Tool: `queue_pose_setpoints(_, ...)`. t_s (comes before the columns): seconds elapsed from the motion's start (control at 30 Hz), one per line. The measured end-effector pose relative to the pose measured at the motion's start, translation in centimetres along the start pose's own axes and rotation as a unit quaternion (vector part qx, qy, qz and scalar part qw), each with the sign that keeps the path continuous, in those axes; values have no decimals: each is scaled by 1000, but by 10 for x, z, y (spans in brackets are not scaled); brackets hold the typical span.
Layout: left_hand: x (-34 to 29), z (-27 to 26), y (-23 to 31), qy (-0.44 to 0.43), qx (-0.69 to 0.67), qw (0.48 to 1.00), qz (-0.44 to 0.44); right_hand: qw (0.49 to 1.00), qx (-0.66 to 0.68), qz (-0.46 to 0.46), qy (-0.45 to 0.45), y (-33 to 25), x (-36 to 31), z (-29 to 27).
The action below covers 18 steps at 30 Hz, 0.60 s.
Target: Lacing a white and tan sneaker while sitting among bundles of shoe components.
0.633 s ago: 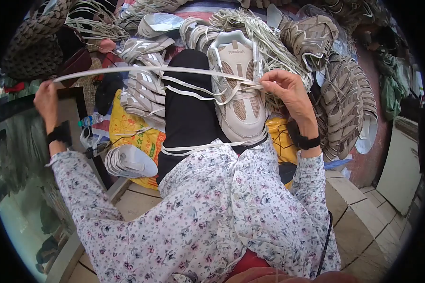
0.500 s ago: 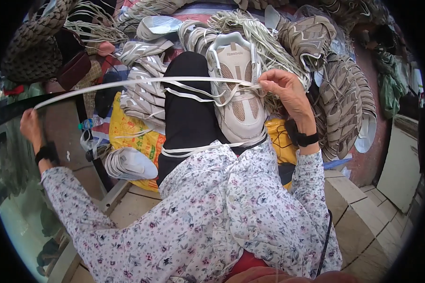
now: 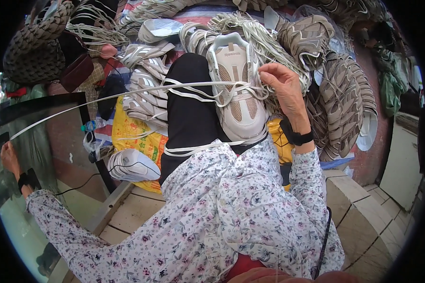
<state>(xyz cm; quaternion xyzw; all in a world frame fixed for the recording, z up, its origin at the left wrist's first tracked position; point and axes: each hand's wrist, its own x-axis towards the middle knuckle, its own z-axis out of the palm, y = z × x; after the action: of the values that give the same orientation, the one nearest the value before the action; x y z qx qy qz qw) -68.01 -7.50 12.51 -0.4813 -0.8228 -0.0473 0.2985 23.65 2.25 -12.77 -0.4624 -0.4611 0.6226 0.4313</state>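
Note:
A beige and white sneaker upper [image 3: 243, 115] with mesh panels rests on my right thigh, toe end toward me. From its eyelets a flat cream shoelace [image 3: 127, 96] stretches taut across my black-clad left leg to the far left. My left hand [image 3: 9, 158] grips that lace near its end, arm held out wide. Beside the upper's right edge is my right hand [image 3: 283, 85], thumb and forefinger drawn together; whether lace lies between them I cannot make out. Loose lace loops hang over the upper's middle and my left leg.
Stacked sneaker uppers [image 3: 347, 106] lie to the right, with more uppers [image 3: 146, 94] on the left. A bundle of cream laces [image 3: 255, 35] lies beyond. At left are a yellow printed bag [image 3: 137, 137], a plastic bottle [image 3: 93, 125] and a dark-framed glass panel [image 3: 38, 137].
My left hand has moved farther left and down, drawing the lace out longer and straighter. My right hand has shifted slightly, its fingertips now off the lace crossing where they were.

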Motion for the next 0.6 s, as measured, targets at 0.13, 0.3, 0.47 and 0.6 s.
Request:
queue_pose_setpoints(0.13, 3, 13, 127, -28, -77, 996, -20, 997, -76, -4, 5, -6, 2, 0)
queue_pose_setpoints(0.3, -126, 2, 425, -212, -481, 842, 121, 955, -255, -136, -67, -16, 5, 26)
queue_pose_setpoints(0.47, -261, -65, 598, -308, -566, 715, 271, 883, -425, -184, -80, -15, 3, 54)
queue_pose_setpoints(0.6, -293, -77, 618, -381, -527, 709, 273, 862, -461, -206, -50, -10, 7, 62)
